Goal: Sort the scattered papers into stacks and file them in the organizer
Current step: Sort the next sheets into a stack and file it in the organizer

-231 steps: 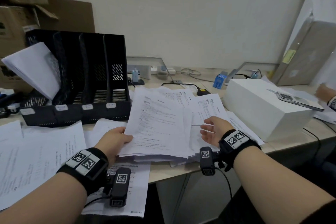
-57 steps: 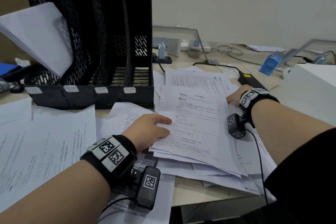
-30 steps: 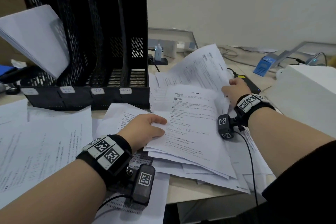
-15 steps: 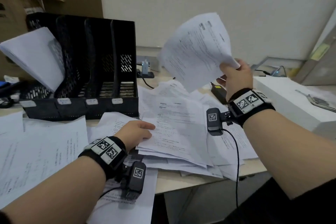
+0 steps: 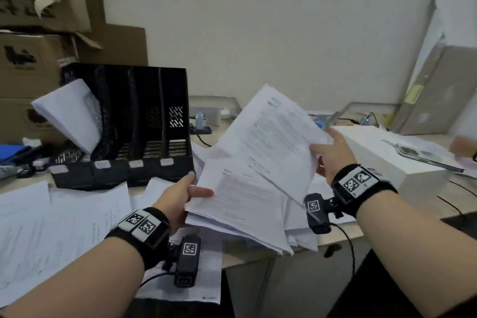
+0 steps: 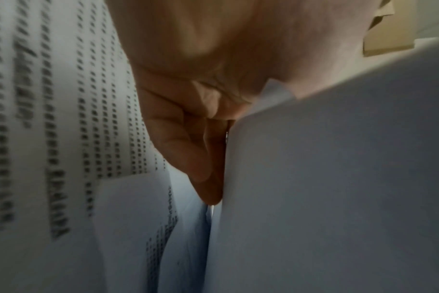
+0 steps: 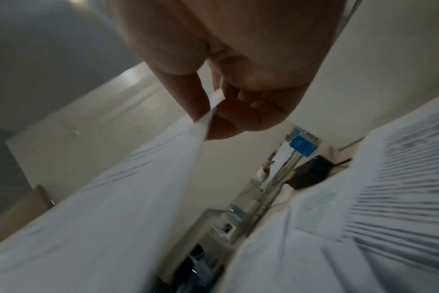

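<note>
My left hand (image 5: pixel 185 195) grips the left edge of a thick stack of printed papers (image 5: pixel 240 209), lifted off the desk; in the left wrist view its fingers (image 6: pixel 188 142) lie under the stack (image 6: pixel 338 178). My right hand (image 5: pixel 329 153) pinches a thin sheaf of sheets (image 5: pixel 271 134) by its right edge, tilted over the stack; the right wrist view shows thumb and fingers (image 7: pixel 228 117) closed on that sheaf (image 7: pixel 113 208). The black four-slot organizer (image 5: pixel 134 131) stands at the back left, with a white bundle (image 5: pixel 69 113) leaning in its leftmost slot.
More loose sheets (image 5: pixel 51 219) cover the desk at the left and under my left wrist. A white box (image 5: pixel 387 157) with a phone (image 5: pixel 423 155) on it stands at the right. Cardboard boxes (image 5: pixel 31 59) rise behind the organizer. Cables and small devices lie along the wall.
My left hand has lifted the thick stack off the desk. My right hand has brought its sheaf down and toward the stack, and the view has risen.
</note>
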### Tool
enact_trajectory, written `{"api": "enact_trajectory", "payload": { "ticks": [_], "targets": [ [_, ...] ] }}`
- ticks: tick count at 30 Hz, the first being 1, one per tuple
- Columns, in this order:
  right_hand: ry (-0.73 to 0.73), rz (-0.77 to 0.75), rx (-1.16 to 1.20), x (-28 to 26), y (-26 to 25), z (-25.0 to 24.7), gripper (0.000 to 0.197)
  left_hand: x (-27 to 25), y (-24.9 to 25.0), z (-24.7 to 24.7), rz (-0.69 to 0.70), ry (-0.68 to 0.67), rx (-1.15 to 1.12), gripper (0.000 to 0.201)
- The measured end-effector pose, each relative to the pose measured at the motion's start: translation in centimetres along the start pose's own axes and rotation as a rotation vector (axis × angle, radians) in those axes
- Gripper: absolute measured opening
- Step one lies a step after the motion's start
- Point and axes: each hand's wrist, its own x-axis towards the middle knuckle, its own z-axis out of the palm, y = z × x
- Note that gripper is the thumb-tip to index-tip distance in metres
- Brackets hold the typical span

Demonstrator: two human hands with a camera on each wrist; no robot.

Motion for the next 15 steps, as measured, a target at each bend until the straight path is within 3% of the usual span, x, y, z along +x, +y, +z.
{"api": "enact_trajectory", "payload": {
  "ticks": [7,11,13,15],
  "targets": [
    [-0.217,0.144,-0.490,-0.6,6.2,1.3,0.077,-0.6,-0.7,-0.4,-0.077,-0.059,0.037,0.070],
    [-0.295,0.164,-0.689,-0.9,7.6,2.4,0.077,-0.2,-1.3,-0.5,0.018,-0.041,0.146,0.037],
    [-0.314,0.119,-0.860,-0.9,7.6,3.1,0.078,0.3,-1.7,-1.0,0.089,-0.044,0.329,0.054],
    [-0.285,0.038,-1.062,-0.6,7.4,3.6,0.075,0.7,-1.6,-1.3,0.104,-0.067,0.376,0.064]
  ]
}}
